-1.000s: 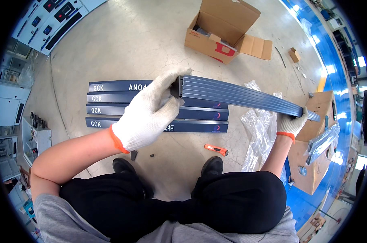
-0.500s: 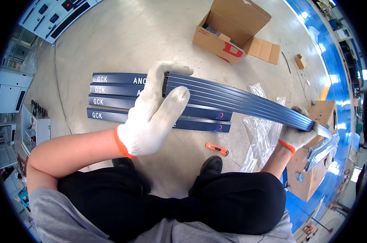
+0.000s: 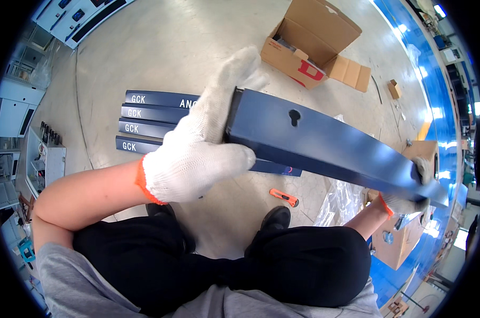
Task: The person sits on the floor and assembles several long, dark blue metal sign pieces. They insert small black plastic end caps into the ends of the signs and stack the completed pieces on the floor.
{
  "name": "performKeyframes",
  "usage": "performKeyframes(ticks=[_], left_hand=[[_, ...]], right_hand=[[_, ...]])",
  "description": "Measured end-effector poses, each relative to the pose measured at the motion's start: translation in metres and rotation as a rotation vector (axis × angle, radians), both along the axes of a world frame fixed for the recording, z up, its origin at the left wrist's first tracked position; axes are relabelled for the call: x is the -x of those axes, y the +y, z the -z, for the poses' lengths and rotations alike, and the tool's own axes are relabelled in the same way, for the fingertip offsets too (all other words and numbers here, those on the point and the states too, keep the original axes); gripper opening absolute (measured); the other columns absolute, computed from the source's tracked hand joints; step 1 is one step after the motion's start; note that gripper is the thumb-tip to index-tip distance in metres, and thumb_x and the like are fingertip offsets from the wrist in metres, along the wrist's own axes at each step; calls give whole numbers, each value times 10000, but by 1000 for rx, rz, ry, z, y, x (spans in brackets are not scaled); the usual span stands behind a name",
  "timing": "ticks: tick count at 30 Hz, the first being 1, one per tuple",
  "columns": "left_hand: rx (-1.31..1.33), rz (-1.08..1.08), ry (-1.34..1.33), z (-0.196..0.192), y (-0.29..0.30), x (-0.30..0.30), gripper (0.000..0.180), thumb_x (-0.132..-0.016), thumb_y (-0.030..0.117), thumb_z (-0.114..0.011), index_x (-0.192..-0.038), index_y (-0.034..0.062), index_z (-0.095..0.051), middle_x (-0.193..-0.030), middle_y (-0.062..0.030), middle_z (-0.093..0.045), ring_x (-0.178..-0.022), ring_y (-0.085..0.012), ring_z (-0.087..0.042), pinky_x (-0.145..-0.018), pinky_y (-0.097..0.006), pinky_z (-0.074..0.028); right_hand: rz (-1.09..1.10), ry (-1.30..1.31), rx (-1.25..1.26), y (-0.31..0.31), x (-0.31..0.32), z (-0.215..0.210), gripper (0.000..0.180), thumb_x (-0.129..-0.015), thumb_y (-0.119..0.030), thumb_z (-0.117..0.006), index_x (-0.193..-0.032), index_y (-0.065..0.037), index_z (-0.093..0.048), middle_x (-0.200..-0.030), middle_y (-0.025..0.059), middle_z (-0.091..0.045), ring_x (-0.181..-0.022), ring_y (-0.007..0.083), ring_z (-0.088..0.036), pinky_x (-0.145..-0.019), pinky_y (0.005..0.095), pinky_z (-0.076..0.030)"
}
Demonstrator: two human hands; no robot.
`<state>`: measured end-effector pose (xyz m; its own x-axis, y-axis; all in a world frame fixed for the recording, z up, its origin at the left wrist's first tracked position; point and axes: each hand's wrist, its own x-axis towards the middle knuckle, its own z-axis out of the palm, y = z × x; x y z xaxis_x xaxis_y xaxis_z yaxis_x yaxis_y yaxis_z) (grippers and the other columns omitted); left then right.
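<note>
A long dark blue metal panel (image 3: 324,139) slants across in front of me, its left end nearer and higher in view. Its smooth face carries a keyhole-shaped slot close to that end. My left hand (image 3: 189,151), in a white knit glove with an orange cuff, is closed around the left end, thumb along the lower edge and fingers at the upper. Gloved likewise, my right hand (image 3: 404,204) grips the far right end, partly hidden by the panel. Beneath, several similar dark blue panels (image 3: 163,112) with white lettering lie side by side on the floor, partly covered.
An orange utility knife (image 3: 284,197) lies on the floor between my feet and the panels. Clear plastic wrap (image 3: 338,204) is at the right. An open cardboard box (image 3: 293,63) stands at the far side, another carton (image 3: 401,246) beside my right arm.
The held panel has been turned over lengthwise: its ridged side faced me before, and now the smooth side with the slot does. My left hand has risen slightly and moved right with its end.
</note>
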<state>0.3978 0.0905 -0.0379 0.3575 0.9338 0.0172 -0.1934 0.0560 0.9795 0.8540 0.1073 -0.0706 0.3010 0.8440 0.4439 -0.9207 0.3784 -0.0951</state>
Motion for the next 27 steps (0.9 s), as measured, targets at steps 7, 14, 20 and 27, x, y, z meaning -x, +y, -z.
performKeyframes(ticks=[7, 14, 20, 27], left_hand=[[238, 46, -61, -14, -8, -10, 1043, -925, 111, -727, -1751, 60, -92, -1631, -240, -480, -1385, -300, -583, -1200, -493, -438], [241, 13, 305, -13, 8, -27, 903, -945, 221, -819, -1665, -20, -330, -1349, -177, -634, -1167, -220, -634, -1026, -373, -522], [401, -100, 132, 20, 6, -37, 811, -957, 223, -811, -1596, -61, -399, -1090, -112, -699, -887, -167, -692, -820, -317, -595], [659, -309, -122, 29, 15, -51, 456, -974, 230, -753, -1360, 31, -613, -1093, -56, -682, -1011, -128, -653, -893, -326, -548]], right_hand=[[-52, 196, -253, -14, -19, -31, 786, -524, -72, -850, -1285, -97, -654, -1003, 33, -685, -892, 218, -689, -1015, 400, -504], [266, -202, -83, -26, 13, -48, 747, -729, -56, -810, -1429, -60, -551, -1066, 45, -628, -1030, 230, -633, -1094, 458, -468], [192, -148, 198, -25, 17, -46, 556, -833, -61, -650, -1374, -75, -520, -1033, 60, -584, -1031, 223, -604, -1107, 450, -491], [182, -160, -146, -19, 37, -58, 537, -706, 5, -689, -1199, -163, -557, -923, -33, -568, -882, 168, -597, -994, 402, -499]])
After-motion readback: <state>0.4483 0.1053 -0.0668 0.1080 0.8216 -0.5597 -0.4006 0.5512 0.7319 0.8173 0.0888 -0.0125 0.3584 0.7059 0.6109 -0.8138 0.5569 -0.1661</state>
